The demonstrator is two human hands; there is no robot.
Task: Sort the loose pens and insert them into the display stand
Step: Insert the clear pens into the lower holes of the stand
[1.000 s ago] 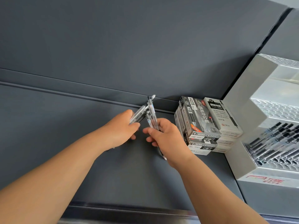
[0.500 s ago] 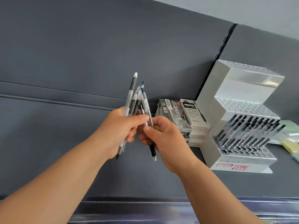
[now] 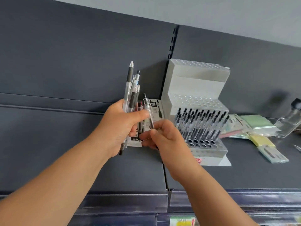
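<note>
My left hand [image 3: 121, 126] grips a bundle of clear pens with black grips [image 3: 130, 88], held upright above the dark shelf. My right hand [image 3: 164, 137] pinches a single clear pen [image 3: 147, 110] next to the bundle, its tip pointing up. To the right stands the stepped clear display stand [image 3: 195, 85]. Its lower tier holds several rows of pens [image 3: 200, 124]; a few front holes and the two upper tiers hold none.
Stacked pen boxes [image 3: 154, 108] sit behind my hands, left of the stand. Packets of stationery [image 3: 254, 128] and flat packs [image 3: 272, 154] lie on the shelf [image 3: 244, 173] to the right, with a glass jar [image 3: 291, 123] at the far right. A slotted upright [image 3: 172, 44] divides the back panel.
Both hands have lifted off the shelf with the pens and shifted right toward the stand. My right hand has drawn one pen apart from the bundle. My view has swung right.
</note>
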